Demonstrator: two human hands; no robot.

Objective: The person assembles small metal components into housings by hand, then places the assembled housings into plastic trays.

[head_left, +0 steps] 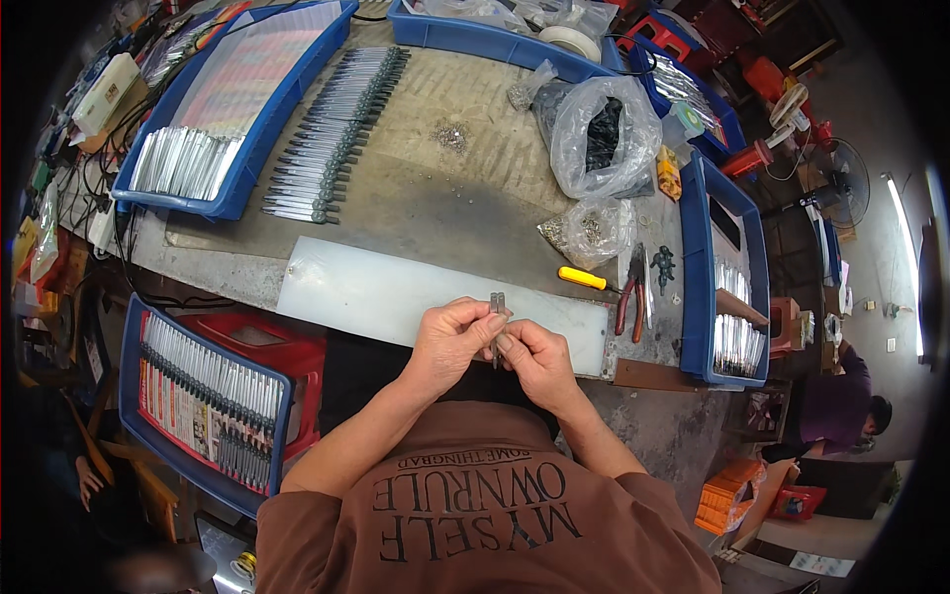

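Observation:
Both hands are together over the white board [376, 297] at the near edge of the table. My left hand [445, 342] and my right hand [537, 361] pinch a slim grey metal piece [498, 300] between thumbs and fingers. Its upper end sticks up as two narrow bars side by side; the fingers hide its middle. To the right of the hands lie a yellow-handled tool [582, 278], pliers [630, 297] with dark red handles and a small dark green part [663, 265].
Slim silver rods with dark ends [327, 148] lie in a long row. Blue trays of similar rods stand left [233, 203], right [698, 287] and lower left [134, 396]. Plastic bags [604, 178] of dark and small metal parts sit at right. A person [836, 406] is far right.

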